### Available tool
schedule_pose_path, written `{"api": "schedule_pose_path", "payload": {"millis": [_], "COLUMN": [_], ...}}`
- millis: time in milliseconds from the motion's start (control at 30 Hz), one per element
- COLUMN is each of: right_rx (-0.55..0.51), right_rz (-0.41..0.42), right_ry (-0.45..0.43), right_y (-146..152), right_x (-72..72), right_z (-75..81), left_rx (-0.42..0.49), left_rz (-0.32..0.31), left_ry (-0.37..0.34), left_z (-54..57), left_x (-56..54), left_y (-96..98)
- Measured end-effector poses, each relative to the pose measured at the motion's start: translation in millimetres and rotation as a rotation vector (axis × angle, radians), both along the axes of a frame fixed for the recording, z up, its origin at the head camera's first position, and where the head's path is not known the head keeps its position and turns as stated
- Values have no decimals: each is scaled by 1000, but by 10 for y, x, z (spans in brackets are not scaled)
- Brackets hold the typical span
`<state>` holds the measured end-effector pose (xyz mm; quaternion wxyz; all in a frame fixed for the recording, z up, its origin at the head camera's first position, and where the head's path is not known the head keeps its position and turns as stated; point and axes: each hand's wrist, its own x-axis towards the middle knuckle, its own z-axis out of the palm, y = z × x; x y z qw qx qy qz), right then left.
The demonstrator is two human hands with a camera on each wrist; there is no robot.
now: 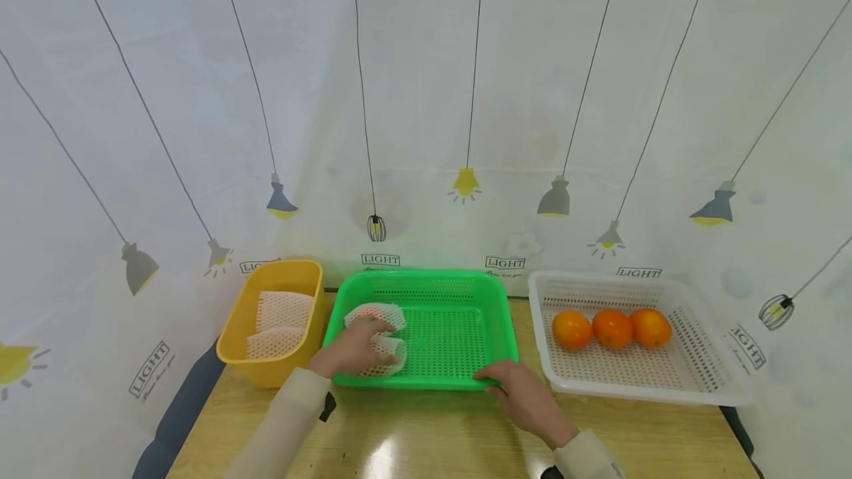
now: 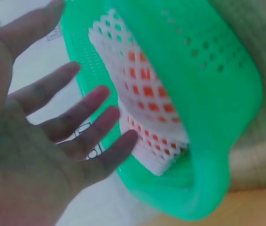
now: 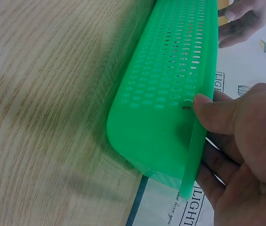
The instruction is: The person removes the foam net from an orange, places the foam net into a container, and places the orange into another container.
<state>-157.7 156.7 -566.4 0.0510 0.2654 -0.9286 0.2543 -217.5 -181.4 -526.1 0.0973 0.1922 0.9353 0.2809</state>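
A green perforated basket [image 1: 452,338] stands in the middle of the table. At its left end lie two white foam net sleeves, one farther back [image 1: 386,311] and one nearer [image 1: 396,361]; orange fruit shows through their mesh in the left wrist view. My left hand [image 1: 353,350] is over these sleeves, its fingers spread and extended with nothing gripped in the left wrist view [image 2: 34,146]. At the basket's front right corner, my right hand [image 1: 526,398] pinches the rim, thumb outside and fingers inside, as the right wrist view [image 3: 250,141] shows.
Left of the green basket stands a yellow bin [image 1: 233,350] with white foam net sleeves [image 1: 286,310] in it. To the right, a white perforated basket [image 1: 705,394] contains three oranges [image 1: 612,327]. A patterned sheet [image 1: 426,94] hangs behind the wooden table [image 1: 413,435].
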Motion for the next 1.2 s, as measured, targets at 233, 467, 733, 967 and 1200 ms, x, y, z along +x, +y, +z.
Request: {"api": "schedule_pose_path", "payload": {"millis": [233,467,733,967,1200], "right_rx": [-8,-18,-21,-28,-31], "right_rz": [8,10,9,13,7], "right_ry": [6,-8,7,9,26], "right_y": [11,8,13,11,20], "right_x": [9,9,5,22,19], "right_z": [-8,-14,-42,-39,-10], "left_rx": [-233,-366,-375,-336,-259], "left_rz": [-56,-71,-95,-98,-99], "left_ry": [-93,-76,-46,-23,-1], "left_z": [18,-66,-78,-93,-37], "left_x": [-189,-231,-216,-187,-186], "left_y": [15,37,20,3,5]}}
